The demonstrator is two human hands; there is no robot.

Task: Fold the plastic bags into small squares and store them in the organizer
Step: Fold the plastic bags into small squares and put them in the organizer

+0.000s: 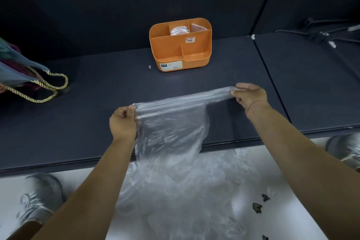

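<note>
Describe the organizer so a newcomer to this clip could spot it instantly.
On the dark shelf, look past the clear plastic bag toward the back wall. The organizer stands there alone: the only orange thing, a rounded box divided into compartments.

Orange organizer [169, 50] with white printed labels [171, 66]; clear, colourless plastic bag [171, 128]; plain dark slate-blue shelf [97, 93]; rope handles [58, 82] — gold twisted with dark strands, a spiral stripe; white floor [292, 191]; pale grey shoes [39, 197].
</note>
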